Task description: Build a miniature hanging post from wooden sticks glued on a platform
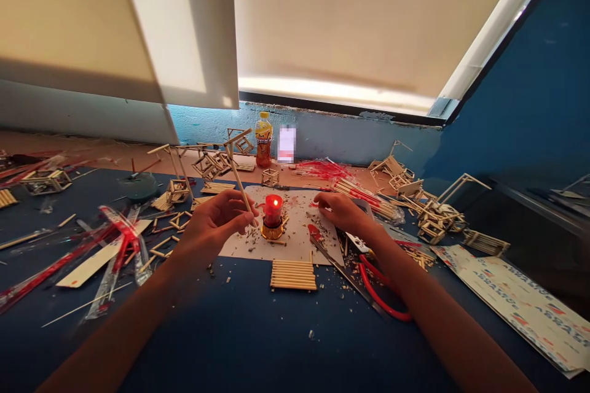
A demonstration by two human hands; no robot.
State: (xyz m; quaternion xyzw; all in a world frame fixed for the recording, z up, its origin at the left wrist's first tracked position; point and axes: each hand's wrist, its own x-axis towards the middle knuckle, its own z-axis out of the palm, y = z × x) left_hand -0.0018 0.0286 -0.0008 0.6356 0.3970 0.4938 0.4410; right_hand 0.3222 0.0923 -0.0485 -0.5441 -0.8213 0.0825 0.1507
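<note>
My left hand (221, 218) pinches a thin wooden stick (240, 183) that stands slanted, with a short crosspiece joined at its top. Right of its fingertips, a red candle (273, 210) burns in a gold-coloured holder. My right hand (338, 212) is over the right part of a white sheet (295, 252), its fingers curled down and closed; what they hold, if anything, is too small to make out. A red-handled cutting tool (385, 288) lies partly under my right forearm, beside a long metal blade (341, 267). In front of the candle sits a small raft of sticks (294, 274).
Several small stick frames (212, 163) stand at the back left, with more frames (436, 218) at the right. A drink bottle (263, 140) stands by the wall. Red plastic wrappers (124, 233) lie left, stick bundles (364, 196) behind my right hand, printed cardboard (520, 304) right.
</note>
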